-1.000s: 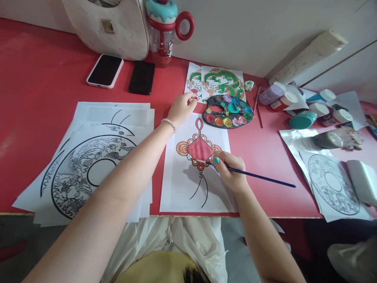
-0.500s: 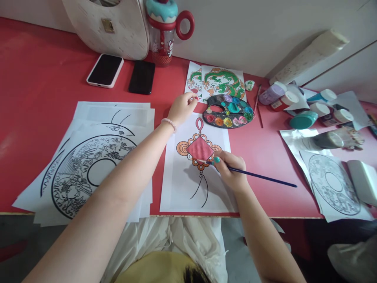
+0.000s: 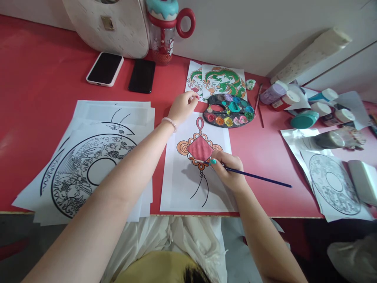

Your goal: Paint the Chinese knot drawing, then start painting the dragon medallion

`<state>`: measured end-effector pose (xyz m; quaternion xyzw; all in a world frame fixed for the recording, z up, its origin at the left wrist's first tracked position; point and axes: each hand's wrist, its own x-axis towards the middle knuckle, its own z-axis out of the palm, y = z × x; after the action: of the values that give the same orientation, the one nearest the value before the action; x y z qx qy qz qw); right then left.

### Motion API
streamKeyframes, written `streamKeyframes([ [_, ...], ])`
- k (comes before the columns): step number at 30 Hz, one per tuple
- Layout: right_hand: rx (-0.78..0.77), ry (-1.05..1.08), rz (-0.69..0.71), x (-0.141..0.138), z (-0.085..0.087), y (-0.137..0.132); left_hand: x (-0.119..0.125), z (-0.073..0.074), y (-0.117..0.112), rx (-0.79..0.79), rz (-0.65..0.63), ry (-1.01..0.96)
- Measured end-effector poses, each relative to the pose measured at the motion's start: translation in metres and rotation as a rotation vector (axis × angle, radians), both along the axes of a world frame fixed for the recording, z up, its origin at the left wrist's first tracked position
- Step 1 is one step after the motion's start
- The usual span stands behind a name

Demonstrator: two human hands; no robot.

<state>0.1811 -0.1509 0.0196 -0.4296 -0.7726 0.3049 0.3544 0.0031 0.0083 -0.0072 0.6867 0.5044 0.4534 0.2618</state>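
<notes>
My right hand (image 3: 228, 169) is closed around a thin dark blue paintbrush (image 3: 259, 177). The brush tip meets the lower edge of a knot drawing on a white sheet (image 3: 176, 192), just below its red diamond (image 3: 200, 148). Orange fills the side loops and many small loops; the two lower strands are plain black lines. My left hand (image 3: 184, 106) is loosely curled at the sheet's upper left edge, with nothing showing in it. Just right of it lies a black paint palette (image 3: 207, 121) with several colours in its wells.
Line-art sheets (image 3: 118, 112) lie under my left forearm. Beyond are two phones (image 3: 105, 68), a handbag (image 3: 118, 35) and a cup (image 3: 161, 39). Dragon pictures (image 3: 225, 78) lie behind the palette. Paint bottles (image 3: 273, 92), a jar (image 3: 328, 139) and another printed sheet (image 3: 332, 184) sit right.
My right hand and the paintbrush have shifted slightly left along the lower edge of the diamond. My left hand has stayed in place.
</notes>
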Motion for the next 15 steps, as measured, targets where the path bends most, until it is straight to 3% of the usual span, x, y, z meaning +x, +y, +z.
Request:
streamKeyframes([
  [15, 0.034, -0.012, 0.023, -0.0036, -0.0015, 0.0024, 0.0001, -0.0029, 0.0026, 0.006, -0.008, -0.023],
])
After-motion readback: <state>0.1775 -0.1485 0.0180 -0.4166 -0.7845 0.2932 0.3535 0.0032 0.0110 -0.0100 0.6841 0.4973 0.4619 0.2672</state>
